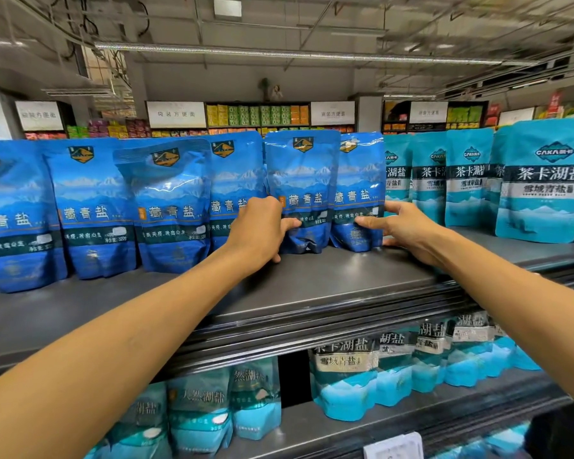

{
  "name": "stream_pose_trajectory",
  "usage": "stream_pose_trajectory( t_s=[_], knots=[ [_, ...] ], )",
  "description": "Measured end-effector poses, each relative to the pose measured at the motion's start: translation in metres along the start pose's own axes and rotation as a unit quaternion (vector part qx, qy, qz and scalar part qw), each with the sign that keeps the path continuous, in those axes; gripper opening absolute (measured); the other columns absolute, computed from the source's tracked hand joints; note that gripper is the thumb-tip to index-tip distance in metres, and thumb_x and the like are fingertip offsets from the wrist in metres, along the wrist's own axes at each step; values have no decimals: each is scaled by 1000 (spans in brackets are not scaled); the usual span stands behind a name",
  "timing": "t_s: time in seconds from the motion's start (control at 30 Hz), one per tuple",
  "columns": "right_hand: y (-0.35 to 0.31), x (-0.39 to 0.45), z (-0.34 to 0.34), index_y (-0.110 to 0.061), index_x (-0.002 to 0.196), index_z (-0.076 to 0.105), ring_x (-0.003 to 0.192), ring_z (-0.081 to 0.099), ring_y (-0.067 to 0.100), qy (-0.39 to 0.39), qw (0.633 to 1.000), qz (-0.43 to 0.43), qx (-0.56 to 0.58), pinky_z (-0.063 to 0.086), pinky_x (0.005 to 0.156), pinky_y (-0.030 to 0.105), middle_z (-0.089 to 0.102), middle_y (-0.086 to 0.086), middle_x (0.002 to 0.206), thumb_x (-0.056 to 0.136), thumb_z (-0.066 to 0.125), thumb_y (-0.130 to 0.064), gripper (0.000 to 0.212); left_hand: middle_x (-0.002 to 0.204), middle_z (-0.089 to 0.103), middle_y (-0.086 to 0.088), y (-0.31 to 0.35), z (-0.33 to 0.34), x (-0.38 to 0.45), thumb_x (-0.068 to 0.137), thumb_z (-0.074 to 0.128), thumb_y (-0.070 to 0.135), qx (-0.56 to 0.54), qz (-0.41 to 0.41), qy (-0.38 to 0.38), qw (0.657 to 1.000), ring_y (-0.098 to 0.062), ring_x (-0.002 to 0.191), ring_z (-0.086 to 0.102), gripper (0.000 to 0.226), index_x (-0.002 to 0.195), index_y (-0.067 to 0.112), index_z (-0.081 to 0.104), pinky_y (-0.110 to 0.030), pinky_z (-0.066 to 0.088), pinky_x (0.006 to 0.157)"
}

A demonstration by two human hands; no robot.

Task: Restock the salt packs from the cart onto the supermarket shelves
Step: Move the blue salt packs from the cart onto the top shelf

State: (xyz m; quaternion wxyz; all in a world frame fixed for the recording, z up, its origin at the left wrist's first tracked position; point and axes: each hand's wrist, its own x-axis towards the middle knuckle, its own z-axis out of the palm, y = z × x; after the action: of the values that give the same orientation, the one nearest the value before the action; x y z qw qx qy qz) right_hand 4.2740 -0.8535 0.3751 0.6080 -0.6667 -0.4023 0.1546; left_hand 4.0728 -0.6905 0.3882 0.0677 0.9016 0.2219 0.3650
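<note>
A row of dark blue salt packs stands upright on the grey top shelf [328,279]. My left hand [259,230] grips the lower left edge of one blue pack [304,180], thumb across its front. My right hand [401,226] holds the neighbouring blue pack [358,197] at its lower right, thumb on the front and fingers behind. Both packs stand on the shelf side by side, touching. To their left stand more blue packs [173,207], one leaning forward.
Turquoise salt packs [544,183] fill the top shelf to the right of my hands. The lower shelf [362,429] holds more turquoise packs [345,379]. A white price tag [395,445] hangs at its front edge. Other aisles lie behind. The cart is out of view.
</note>
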Motion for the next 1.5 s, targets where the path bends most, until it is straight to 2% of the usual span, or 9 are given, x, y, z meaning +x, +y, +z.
stream_pose_trajectory(
  t_s=[0.33, 0.47, 0.6, 0.73, 0.93, 1.17, 1.23, 1.37, 1.5],
  knots=[
    [-7, -7, 3, -9, 111, 64, 88, 66, 14, 80, 994, 28, -64, 53, 69, 29, 72, 2, 100, 79, 82, -36, 46, 38, 58, -5, -2, -1, -6, 94, 60, 44, -8, 13, 7, 1000, -9, 32, 58, 52, 56, 8, 56, -35, 59, 69],
    [-16, -15, 11, -14, 104, 55, 84, 54, 14, 246, 922, -176, -243, 45, 76, 31, 57, 1, 97, 85, 73, -40, 37, 44, 58, -7, 3, -2, -7, 97, 59, 37, -16, 13, 9, 1000, -13, 33, 60, 49, 60, 5, 54, -37, 59, 66],
    [-33, -26, 33, -19, 89, 57, 69, 54, 6, 152, 879, -328, -311, 43, 66, 27, 60, -4, 82, 88, 69, -33, 18, 55, 58, -10, 8, -4, -10, 100, 54, 30, 39, 46, 22, 998, -24, 49, 67, 38, 69, 8, 49, -41, 57, 67],
    [-32, -27, 55, -31, 89, 56, 84, 63, 16, 17, 787, -290, -544, 42, 63, 32, 64, -13, 77, 82, 64, -60, 31, 82, 61, -18, 13, -3, -14, 101, 49, 25, 117, 76, 42, 989, -42, 81, 62, 23, 98, 2, 54, -40, 42, 61],
    [-30, -15, 72, -18, 107, 51, 90, 65, 32, 19, 710, -294, -640, 39, 62, 35, 67, 4, 97, 81, 62, -65, 54, 86, 59, -16, 14, -4, -14, 94, 51, 17, 127, 109, 5, 986, -41, 80, 59, 13, 101, 6, 48, -44, 45, 62],
    [-28, -9, 74, -20, 88, 39, 78, 65, 30, 30, 636, -345, -690, 32, 54, 33, 66, 3, 88, 85, 56, -63, 46, 106, 53, -9, -1, -1, -16, 88, 64, 38, 241, 216, -51, 945, -35, 85, 62, 44, 117, 14, 42, -37, 38, 60],
    [-27, -10, 75, -19, 88, 43, 78, 65, 29, 28, 654, -339, -676, 36, 55, 33, 66, 2, 87, 86, 53, -63, 44, 108, 51, -10, -1, 3, -16, 90, 63, 34, 258, 233, -49, 936, -35, 85, 63, 41, 118, 12, 43, -38, 36, 58],
    [-37, -17, 75, -17, 105, 47, 75, 57, 26, 99, 809, -338, -470, 45, 60, 36, 53, 2, 105, 84, 56, -50, 41, 111, 52, -9, 2, 4, -16, 89, 64, 31, 230, 223, -45, 946, -35, 89, 64, 42, 120, 12, 42, -43, 46, 63],
    [-70, -4, 74, -13, 136, 29, 59, 50, 28, 171, 823, -380, -386, 37, 51, 34, 34, 3, 138, 80, 57, -29, 64, 113, 51, -11, 6, 5, -18, 93, 59, 31, 241, 208, -53, 946, -37, 91, 62, 37, 118, 8, 42, -47, 44, 69]
  ],
)
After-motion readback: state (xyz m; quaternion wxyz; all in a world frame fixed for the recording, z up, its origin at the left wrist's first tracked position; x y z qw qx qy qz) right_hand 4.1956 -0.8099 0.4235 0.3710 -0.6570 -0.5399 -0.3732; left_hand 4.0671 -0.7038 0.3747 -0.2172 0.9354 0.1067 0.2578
